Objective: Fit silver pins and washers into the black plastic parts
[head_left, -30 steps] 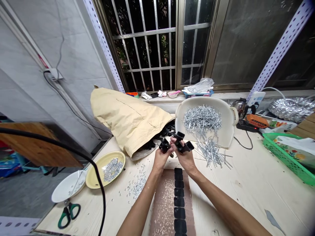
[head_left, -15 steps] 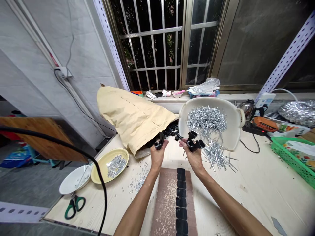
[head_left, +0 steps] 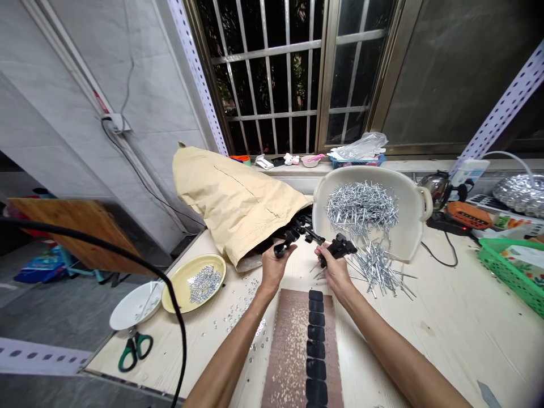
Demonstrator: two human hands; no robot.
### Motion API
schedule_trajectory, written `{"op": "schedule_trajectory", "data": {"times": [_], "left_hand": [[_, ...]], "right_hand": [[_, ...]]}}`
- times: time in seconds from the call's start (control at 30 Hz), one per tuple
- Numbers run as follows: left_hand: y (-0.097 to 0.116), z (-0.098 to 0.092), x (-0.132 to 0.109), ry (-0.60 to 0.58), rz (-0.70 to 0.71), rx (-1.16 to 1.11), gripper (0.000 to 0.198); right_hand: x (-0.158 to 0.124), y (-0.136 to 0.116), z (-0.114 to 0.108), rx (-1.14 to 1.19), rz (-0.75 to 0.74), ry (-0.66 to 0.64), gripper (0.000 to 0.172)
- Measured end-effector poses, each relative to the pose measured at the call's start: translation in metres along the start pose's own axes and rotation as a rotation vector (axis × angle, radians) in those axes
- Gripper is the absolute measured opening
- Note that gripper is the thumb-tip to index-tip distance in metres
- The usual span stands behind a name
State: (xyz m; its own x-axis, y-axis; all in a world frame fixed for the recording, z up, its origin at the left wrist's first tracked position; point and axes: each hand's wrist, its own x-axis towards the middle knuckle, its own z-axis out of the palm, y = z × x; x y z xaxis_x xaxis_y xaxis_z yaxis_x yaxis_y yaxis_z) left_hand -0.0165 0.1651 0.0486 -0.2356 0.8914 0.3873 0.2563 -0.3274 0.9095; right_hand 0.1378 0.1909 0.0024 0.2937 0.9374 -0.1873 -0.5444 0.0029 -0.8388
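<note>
My left hand [head_left: 273, 266] is closed around a black plastic part [head_left: 281, 248] at the mouth of a tan paper sack [head_left: 238, 198]. More black parts [head_left: 304, 224] spill from the sack's dark opening. My right hand [head_left: 335, 271] grips a bundle of black plastic parts [head_left: 340, 247], whose exact kind I cannot make out. Beneath and between my forearms lies a brown board [head_left: 287, 345] with a row of black rounded-square pieces [head_left: 315, 350] along it. Just beyond my right hand, long metal nail-like pins [head_left: 378, 269] lie heaped at the lip of a white basin [head_left: 410, 226].
A yellow dish [head_left: 178, 283] of small metal pieces, a white bowl [head_left: 123, 311] and green-handled scissors [head_left: 135, 351] sit at left. Loose metal bits [head_left: 240, 311] are scattered near my left forearm. A black cable [head_left: 181, 323] crosses the left foreground. A green basket [head_left: 510, 272] stands at right.
My right hand has turned, so the black parts in it now sit bunched and angled differently. My left hand stays by the sack's mouth with its part. The view has shifted slightly.
</note>
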Motion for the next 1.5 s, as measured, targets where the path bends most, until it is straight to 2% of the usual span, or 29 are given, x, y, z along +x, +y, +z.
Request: {"op": "schedule_trajectory", "data": {"times": [0.07, 0.2, 0.33, 0.43, 0.53, 0.6, 0.67, 0.7, 0.77, 0.83, 0.9, 0.93, 1.0, 1.07, 1.1, 1.17, 1.3, 1.37, 1.5], "left_hand": [[-0.002, -0.003, 0.003, -0.015, 0.035, 0.0, 0.024], [-0.011, -0.015, 0.014, 0.088, 0.022, 0.085, 0.024], [-0.02, -0.018, 0.017, -0.068, -0.027, 0.245, 0.026], [-0.02, -0.011, 0.013, -0.157, -0.08, 0.212, 0.031], [-0.015, 0.0, 0.007, -0.22, -0.147, 0.122, 0.036], [-0.009, 0.008, 0.003, -0.277, -0.199, 0.037, 0.039], [0.0, 0.016, -0.002, -0.369, -0.229, -0.063, 0.039], [0.005, 0.019, -0.005, -0.42, -0.235, -0.105, 0.038], [0.015, 0.023, -0.008, -0.499, -0.235, -0.152, 0.036], [0.023, 0.023, -0.008, -0.53, -0.229, -0.159, 0.035], [0.028, 0.018, -0.004, -0.476, -0.252, -0.21, 0.036], [0.028, 0.015, -0.002, -0.395, -0.274, -0.255, 0.039], [0.028, 0.008, 0.0, -0.142, -0.335, -0.335, 0.043], [0.027, 0.005, -0.002, 0.06, -0.398, -0.347, 0.044], [0.027, 0.005, -0.004, 0.112, -0.418, -0.344, 0.045], [0.029, 0.007, -0.009, 0.148, -0.431, -0.357, 0.048], [0.035, 0.007, -0.014, 0.154, -0.331, -0.354, 0.047], [0.037, 0.0, -0.013, 0.15, -0.283, -0.322, 0.046], [0.04, -0.019, -0.007, 0.232, -0.179, -0.37, 0.047]], "right_hand": [[0.005, 0.013, 0.004, 0.028, 0.068, 0.021, 0.036], [0.005, 0.034, 0.01, -0.001, 0.146, -0.003, 0.026], [-0.007, 0.036, 0.005, -0.013, 0.21, -0.042, 0.021], [-0.017, 0.026, -0.01, -0.044, 0.228, -0.062, 0.021], [-0.029, 0.008, -0.026, -0.105, 0.216, -0.023, 0.03], [-0.037, -0.006, -0.03, -0.196, 0.109, -0.04, 0.045], [-0.045, -0.02, -0.026, -0.336, -0.077, -0.153, 0.058], [-0.048, -0.027, -0.021, -0.408, -0.173, -0.238, 0.059], [-0.051, -0.038, -0.008, -0.491, -0.305, -0.4, 0.05], [-0.051, -0.046, 0.003, -0.476, -0.38, -0.471, 0.04], [-0.048, -0.052, 0.007, -0.423, -0.437, -0.404, 0.037], [-0.045, -0.054, 0.006, -0.408, -0.463, -0.327, 0.037], [-0.037, -0.056, -0.001, -0.412, -0.487, -0.168, 0.038], [-0.029, -0.052, -0.011, -0.426, -0.45, -0.096, 0.04], [-0.026, -0.048, -0.016, -0.419, -0.402, -0.097, 0.042], [-0.021, -0.035, -0.024, -0.379, -0.267, -0.124, 0.044], [-0.014, -0.005, -0.037, -0.342, -0.022, -0.105, 0.043], [-0.011, 0.004, -0.042, -0.378, 0.031, -0.094, 0.045], [-0.006, 0.004, -0.058, -0.482, 0.063, -0.097, 0.066]]}}
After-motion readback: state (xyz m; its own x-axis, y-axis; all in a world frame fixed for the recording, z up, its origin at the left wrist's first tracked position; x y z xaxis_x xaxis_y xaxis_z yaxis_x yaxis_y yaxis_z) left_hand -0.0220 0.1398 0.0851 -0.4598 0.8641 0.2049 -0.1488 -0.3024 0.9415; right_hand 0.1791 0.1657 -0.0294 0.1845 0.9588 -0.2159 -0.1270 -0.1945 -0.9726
